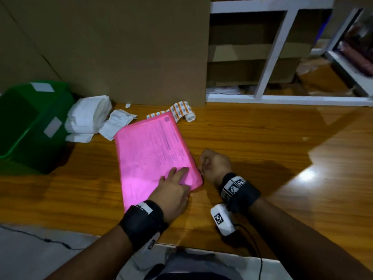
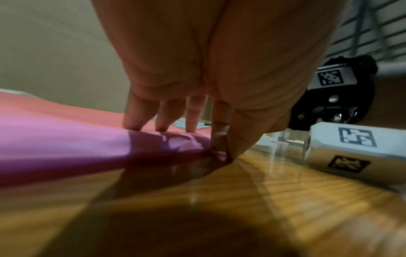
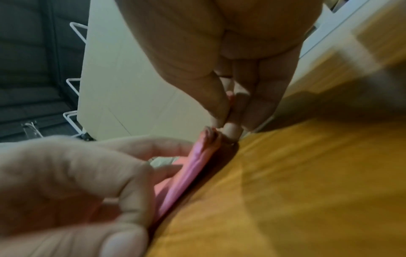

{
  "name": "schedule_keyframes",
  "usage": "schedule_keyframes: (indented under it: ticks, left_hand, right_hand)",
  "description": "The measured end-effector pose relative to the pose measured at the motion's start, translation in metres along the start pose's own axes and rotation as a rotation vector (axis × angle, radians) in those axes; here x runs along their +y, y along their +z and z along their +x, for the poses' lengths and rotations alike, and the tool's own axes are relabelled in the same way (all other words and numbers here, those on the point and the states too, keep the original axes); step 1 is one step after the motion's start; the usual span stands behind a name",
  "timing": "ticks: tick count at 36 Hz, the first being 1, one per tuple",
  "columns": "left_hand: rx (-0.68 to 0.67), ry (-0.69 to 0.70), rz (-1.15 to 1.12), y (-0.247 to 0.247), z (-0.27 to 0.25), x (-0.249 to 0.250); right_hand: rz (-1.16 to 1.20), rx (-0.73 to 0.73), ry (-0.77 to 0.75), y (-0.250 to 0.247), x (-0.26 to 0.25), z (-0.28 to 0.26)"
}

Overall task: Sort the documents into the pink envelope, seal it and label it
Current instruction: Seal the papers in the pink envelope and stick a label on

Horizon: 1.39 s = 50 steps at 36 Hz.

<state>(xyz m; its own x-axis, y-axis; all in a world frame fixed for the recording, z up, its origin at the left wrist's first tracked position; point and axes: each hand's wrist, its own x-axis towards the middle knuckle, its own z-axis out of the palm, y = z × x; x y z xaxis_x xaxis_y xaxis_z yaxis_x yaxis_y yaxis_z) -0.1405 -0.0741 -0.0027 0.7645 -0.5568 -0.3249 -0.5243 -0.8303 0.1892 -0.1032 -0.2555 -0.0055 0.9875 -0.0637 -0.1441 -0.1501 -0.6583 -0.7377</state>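
The work surface is a glossy wooden table (image 1: pixel 262 138) with orange-brown grain, showing pale light reflections on its right side. A flat pink plastic envelope (image 1: pixel 149 154) lies on it near the centre, set at an angle, with printed pages showing faintly through its face. The left hand (image 1: pixel 173 190) rests on the envelope's near right corner with fingers extended and pressing down; the left wrist view shows its fingertips (image 2: pixel 161 127) on the pink surface and the thumb at the edge. The right hand (image 1: pixel 215 166) is just beside the envelope's right edge, curled, and the right wrist view shows its thumb and fingertips (image 3: pixel 229 129) pinching that edge of the envelope. Both wrists carry black straps with white marker tags. On the far left stands a green plastic bin (image 1: pixel 30 126) bearing pale labels. Between it and the envelope lies a pile of white folded papers (image 1: pixel 88 118) with loose slips. A curled strip of orange-and-white stickers (image 1: pixel 179 111) lies at the envelope's far corner. A large brown cardboard panel (image 1: pixel 121 47) stands upright behind the table. To the far right is a white-framed shelving unit (image 1: pixel 282 47) holding cardboard boxes. A pale tiled floor (image 1: pixel 40 249) shows below the table's near edge.
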Motion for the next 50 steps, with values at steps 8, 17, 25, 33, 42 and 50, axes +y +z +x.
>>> schedule_keyframes:
  ticks: [8, 17, 25, 33, 42, 50]
  left_hand:
    - [0.145, -0.2, 0.054, -0.014, 0.016, 0.014]
    - [0.096, -0.194, 0.215, 0.013, 0.015, 0.03]
    - [0.116, -0.158, 0.181, 0.018, -0.003, 0.02]
    - [0.195, -0.096, 0.103, 0.02, -0.011, 0.012]
    - [0.352, -0.286, -0.045, -0.015, 0.017, 0.01]
    - [0.163, -0.411, -0.006, -0.012, 0.056, 0.012]
  right_hand:
    - [0.007, -0.017, -0.142, 0.001, 0.016, -0.003]
    - [0.096, -0.067, -0.231, -0.003, 0.017, -0.007]
    - [-0.027, -0.111, -0.256, 0.004, 0.008, 0.009]
    - [-0.042, -0.08, -0.137, 0.006, 0.001, 0.02]
    - [0.041, -0.043, 0.011, 0.006, 0.012, 0.002]
    - [0.175, -0.236, 0.111, 0.01, 0.028, -0.033]
